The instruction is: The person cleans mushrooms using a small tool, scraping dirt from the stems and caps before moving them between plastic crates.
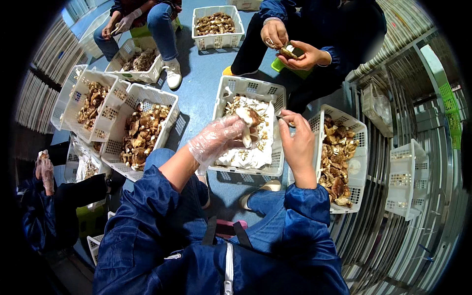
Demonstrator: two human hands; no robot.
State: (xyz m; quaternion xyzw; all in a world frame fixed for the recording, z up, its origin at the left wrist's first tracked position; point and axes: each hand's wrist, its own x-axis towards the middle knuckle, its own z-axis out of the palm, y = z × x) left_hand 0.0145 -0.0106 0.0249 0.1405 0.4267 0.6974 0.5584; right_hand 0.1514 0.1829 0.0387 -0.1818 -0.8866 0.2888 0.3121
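Note:
My left hand point(216, 137), in a clear plastic glove, grips a mushroom point(250, 118) with a brown cap and white stem over a white perforated crate point(214, 165) lined with white paper point(235, 155) strewn with trimmings. My bare right hand point(297, 145) is at the crate's right side, thumb and forefinger closed on something small and thin that I cannot make out. Beside it stands a crate of brown mushrooms point(337, 162); another full crate point(142, 135) stands to the left of my left hand.
Co-workers' hands hold mushrooms at upper right point(295, 54), upper left point(120, 27) and far left point(45, 172). More crates stand at the top point(216, 42) and left point(91, 105). Stacked pale slatted racks point(49, 49) line the sides; an empty-looking white basket point(405, 179) leans at right.

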